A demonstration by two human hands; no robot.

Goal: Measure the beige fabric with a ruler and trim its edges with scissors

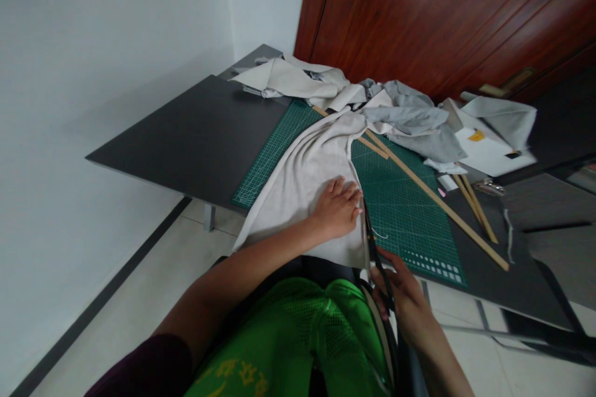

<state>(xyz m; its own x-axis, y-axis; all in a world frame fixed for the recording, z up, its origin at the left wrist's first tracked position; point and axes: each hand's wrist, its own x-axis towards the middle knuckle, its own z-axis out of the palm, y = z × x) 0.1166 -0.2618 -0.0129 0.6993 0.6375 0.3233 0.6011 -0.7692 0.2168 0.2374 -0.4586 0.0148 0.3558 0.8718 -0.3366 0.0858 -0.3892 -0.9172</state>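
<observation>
A pale grey-white piece of fabric (321,155) spreads over the green cutting mat (410,198) and hangs past the table's near edge. My left hand (339,208) lies flat on it near its right edge, fingers stretched out and slightly apart. Below and to the right, my right hand (406,298) is closed around the handles of long dark scissors (371,236). Their blades point away from me along the fabric's right edge. Whether the fabric lies between the blades, I cannot tell. A short white thread (380,236) curls on the mat beside them.
Crumpled grey and white cloth (410,115) is heaped at the back before a reddish wooden door (419,12). A long wooden strip (437,198) crosses the mat's right side. Shorter strips (479,211) and a white box (488,142) stand on the dark table (200,136).
</observation>
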